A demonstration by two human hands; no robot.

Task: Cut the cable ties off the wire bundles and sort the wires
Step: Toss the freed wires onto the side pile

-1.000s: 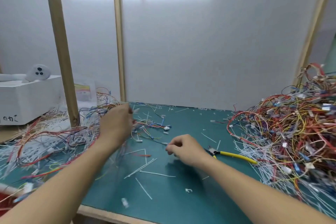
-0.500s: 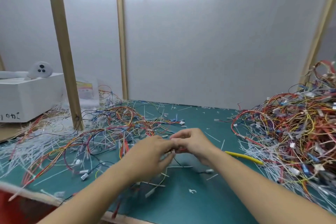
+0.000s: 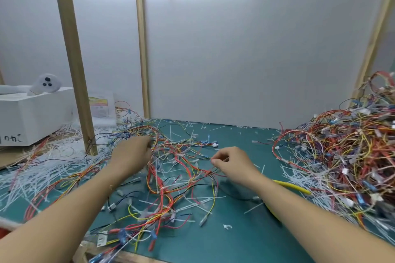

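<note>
A loose tangle of red, yellow and black wires (image 3: 171, 179) lies spread over the green mat (image 3: 245, 230) between my hands. My left hand (image 3: 132, 156) is blurred, its fingers curled round wires at the tangle's far left edge. My right hand (image 3: 233, 164) pinches a thin wire end between thumb and forefinger, a little above the mat. The yellow-handled cutters (image 3: 292, 187) lie on the mat behind my right forearm, which hides most of them. A big heap of tied wire bundles (image 3: 342, 156) fills the right side.
Cut white cable ties (image 3: 42, 175) cover the left of the mat. A white box (image 3: 32, 117) stands at the far left behind a wooden post (image 3: 72, 60); a second post (image 3: 142, 49) rises at the back. The table's front edge (image 3: 128, 255) is close.
My hands were together at the centre half a second ago; now they have drawn apart, the left going left, and the wires are stretched out between them.
</note>
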